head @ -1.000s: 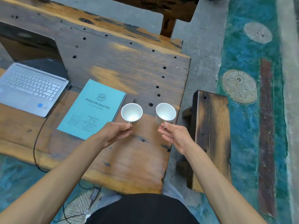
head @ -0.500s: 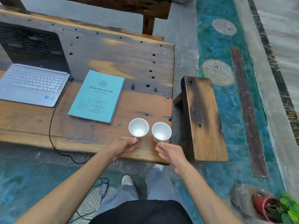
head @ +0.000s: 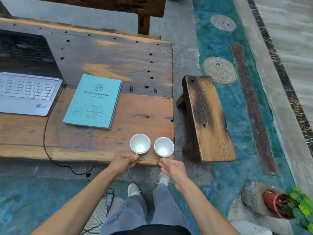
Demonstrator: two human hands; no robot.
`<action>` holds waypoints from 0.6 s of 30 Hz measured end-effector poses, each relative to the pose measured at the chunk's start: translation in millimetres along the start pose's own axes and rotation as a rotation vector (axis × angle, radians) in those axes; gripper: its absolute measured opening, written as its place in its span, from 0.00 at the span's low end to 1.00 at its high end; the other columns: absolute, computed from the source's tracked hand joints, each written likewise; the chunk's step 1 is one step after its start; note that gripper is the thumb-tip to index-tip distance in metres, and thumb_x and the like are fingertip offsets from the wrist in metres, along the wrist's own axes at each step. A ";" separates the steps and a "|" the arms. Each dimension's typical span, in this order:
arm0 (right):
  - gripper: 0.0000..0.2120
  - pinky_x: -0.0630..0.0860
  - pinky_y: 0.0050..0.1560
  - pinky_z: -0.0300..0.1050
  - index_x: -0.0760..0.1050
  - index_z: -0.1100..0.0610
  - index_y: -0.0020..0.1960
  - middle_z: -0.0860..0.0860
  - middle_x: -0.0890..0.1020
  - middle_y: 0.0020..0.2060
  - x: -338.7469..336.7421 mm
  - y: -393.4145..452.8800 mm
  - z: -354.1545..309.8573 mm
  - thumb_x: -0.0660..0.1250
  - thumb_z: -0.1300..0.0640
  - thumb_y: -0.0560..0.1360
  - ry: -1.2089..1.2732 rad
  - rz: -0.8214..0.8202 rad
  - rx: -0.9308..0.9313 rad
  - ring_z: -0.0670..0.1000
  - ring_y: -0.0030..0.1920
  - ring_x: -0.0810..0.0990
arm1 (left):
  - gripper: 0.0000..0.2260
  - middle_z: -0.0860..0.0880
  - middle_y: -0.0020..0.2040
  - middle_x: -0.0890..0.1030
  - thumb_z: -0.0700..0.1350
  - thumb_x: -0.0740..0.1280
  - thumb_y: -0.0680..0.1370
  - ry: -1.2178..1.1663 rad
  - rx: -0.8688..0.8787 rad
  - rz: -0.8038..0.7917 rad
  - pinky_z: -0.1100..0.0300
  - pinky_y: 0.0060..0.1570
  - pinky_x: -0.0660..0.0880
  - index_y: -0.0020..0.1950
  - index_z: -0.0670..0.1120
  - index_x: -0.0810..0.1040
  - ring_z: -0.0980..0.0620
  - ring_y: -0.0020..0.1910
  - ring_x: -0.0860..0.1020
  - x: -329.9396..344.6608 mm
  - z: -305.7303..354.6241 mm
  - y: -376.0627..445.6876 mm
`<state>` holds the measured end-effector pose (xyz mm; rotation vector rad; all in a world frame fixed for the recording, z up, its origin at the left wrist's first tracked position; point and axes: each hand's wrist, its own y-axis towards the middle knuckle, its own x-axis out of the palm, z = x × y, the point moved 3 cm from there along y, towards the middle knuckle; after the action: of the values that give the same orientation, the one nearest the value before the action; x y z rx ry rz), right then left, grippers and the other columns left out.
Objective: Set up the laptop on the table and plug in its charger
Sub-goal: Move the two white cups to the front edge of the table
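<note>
An open silver laptop point(head: 25, 92) sits at the left of the wooden table point(head: 105, 56), its dark screen facing me. A black charger cable point(head: 46, 133) runs from the laptop's right side over the table's front edge to a power brick point(head: 108, 199) on the floor. My left hand point(head: 124, 162) pinches the handle of a white cup point(head: 140, 143) near the table's front right corner. My right hand point(head: 172, 169) pinches the handle of a second white cup point(head: 164, 147) beside it. Both cups look empty.
A teal booklet point(head: 94, 100) lies between the laptop and the cups. A low wooden stool point(head: 207, 119) stands right of the table. A red potted plant point(head: 286, 206) is on the floor at the lower right. My shoes point(head: 133, 189) stand by the table's front edge.
The view has pulled back and up from the table. Both hands have carried the cups toward the table's front right corner, closer together.
</note>
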<state>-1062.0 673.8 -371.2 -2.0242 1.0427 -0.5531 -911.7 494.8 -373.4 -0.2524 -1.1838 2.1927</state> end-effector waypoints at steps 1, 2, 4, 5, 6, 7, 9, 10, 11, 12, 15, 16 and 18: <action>0.11 0.83 0.48 0.37 0.82 0.62 0.60 0.51 0.88 0.52 0.9 1.5 0.5 0.70 0.59 0.80 0.002 -0.002 0.002 0.44 0.51 0.87 | 0.06 0.44 0.47 0.87 0.34 0.70 0.78 0.005 0.005 0.000 0.57 0.60 0.78 0.52 0.37 0.84 0.49 0.51 0.84 0.2 -0.1 0.2; 0.10 0.83 0.48 0.38 0.82 0.62 0.59 0.50 0.88 0.52 1.5 2.8 1.2 0.70 0.59 0.80 0.004 -0.002 0.005 0.44 0.51 0.87 | 0.06 0.45 0.46 0.87 0.34 0.70 0.78 0.011 0.010 -0.001 0.58 0.57 0.79 0.53 0.37 0.84 0.49 0.51 0.84 0.8 -0.6 0.6; 0.09 0.83 0.47 0.38 0.83 0.61 0.59 0.50 0.88 0.53 1.9 4.1 3.2 0.70 0.59 0.80 0.004 -0.002 0.010 0.44 0.51 0.87 | 0.06 0.46 0.46 0.87 0.34 0.70 0.78 0.022 0.012 -0.006 0.64 0.50 0.81 0.54 0.37 0.84 0.52 0.49 0.85 1.6 -2.4 1.4; 0.09 0.83 0.46 0.38 0.83 0.60 0.58 0.50 0.88 0.53 2.0 3.9 4.1 0.70 0.59 0.80 0.000 -0.004 0.012 0.44 0.51 0.87 | 0.06 0.46 0.46 0.88 0.34 0.71 0.78 0.027 0.010 -0.009 0.66 0.48 0.81 0.54 0.37 0.84 0.53 0.48 0.85 1.7 -3.6 1.6; 0.08 0.83 0.45 0.38 0.83 0.59 0.58 0.49 0.87 0.53 2.2 3.3 5.4 0.70 0.59 0.80 -0.004 -0.006 0.014 0.43 0.51 0.87 | 0.07 0.46 0.47 0.88 0.35 0.71 0.78 0.033 0.006 -0.011 0.67 0.47 0.81 0.54 0.37 0.84 0.54 0.48 0.85 1.5 -5.4 1.8; 0.08 0.83 0.44 0.38 0.83 0.58 0.57 0.49 0.87 0.53 2.1 2.7 6.9 0.70 0.58 0.80 -0.008 -0.006 0.016 0.43 0.51 0.87 | 0.07 0.46 0.48 0.88 0.35 0.71 0.77 0.039 0.004 -0.013 0.67 0.48 0.81 0.55 0.37 0.84 0.54 0.48 0.85 1.0 -7.5 2.4; 0.07 0.83 0.43 0.38 0.83 0.57 0.57 0.48 0.87 0.52 1.6 1.6 8.9 0.71 0.57 0.79 -0.013 -0.002 0.016 0.44 0.50 0.87 | 0.07 0.45 0.49 0.88 0.36 0.72 0.77 0.036 0.000 -0.008 0.66 0.48 0.81 0.55 0.37 0.84 0.53 0.49 0.85 0.1 -11.9 4.1; 0.07 0.83 0.43 0.39 0.83 0.56 0.57 0.48 0.87 0.52 1.6 1.0 9.2 0.72 0.57 0.79 -0.013 0.001 0.014 0.44 0.50 0.87 | 0.07 0.46 0.49 0.88 0.36 0.72 0.77 0.024 -0.003 -0.004 0.66 0.48 0.81 0.54 0.38 0.85 0.54 0.49 0.85 -0.2 -13.7 4.7; 0.08 0.84 0.43 0.40 0.83 0.56 0.56 0.48 0.87 0.51 1.5 0.6 9.0 0.72 0.57 0.79 -0.012 0.002 0.014 0.44 0.49 0.87 | 0.06 0.46 0.49 0.88 0.36 0.72 0.77 0.012 -0.006 -0.001 0.65 0.49 0.81 0.53 0.38 0.85 0.54 0.48 0.85 -0.6 -15.0 4.8; 0.08 0.84 0.43 0.40 0.84 0.55 0.56 0.47 0.87 0.51 1.6 0.4 8.8 0.72 0.56 0.79 -0.012 0.002 0.013 0.44 0.49 0.87 | 0.06 0.46 0.49 0.88 0.36 0.71 0.77 0.006 -0.007 -0.001 0.63 0.52 0.81 0.52 0.39 0.85 0.54 0.48 0.85 -0.7 -15.9 4.9; 0.06 0.84 0.43 0.40 0.84 0.53 0.55 0.46 0.87 0.50 1.3 -0.5 7.8 0.73 0.56 0.78 -0.018 -0.002 0.008 0.44 0.50 0.87 | 0.05 0.47 0.48 0.88 0.36 0.71 0.78 0.020 0.006 -0.008 0.59 0.58 0.79 0.50 0.42 0.86 0.51 0.52 0.84 -0.4 -15.6 3.8; 0.06 0.84 0.43 0.40 0.84 0.53 0.54 0.46 0.88 0.50 1.1 -0.4 7.5 0.72 0.56 0.78 -0.019 -0.006 0.009 0.44 0.50 0.87 | 0.05 0.47 0.48 0.88 0.36 0.71 0.78 0.027 0.012 -0.007 0.59 0.58 0.79 0.51 0.42 0.86 0.51 0.52 0.84 -0.3 -15.0 3.5; 0.06 0.84 0.44 0.41 0.85 0.54 0.54 0.47 0.88 0.50 0.9 0.0 6.5 0.72 0.56 0.78 -0.027 -0.014 0.011 0.44 0.51 0.87 | 0.06 0.46 0.50 0.87 0.36 0.70 0.78 0.046 0.025 0.003 0.58 0.59 0.78 0.53 0.40 0.85 0.50 0.53 0.84 -0.7 -13.8 2.8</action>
<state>-1057.2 675.9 -375.1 -2.0251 1.0083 -0.5363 -906.3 502.7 -383.7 -0.2925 -1.1306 2.1909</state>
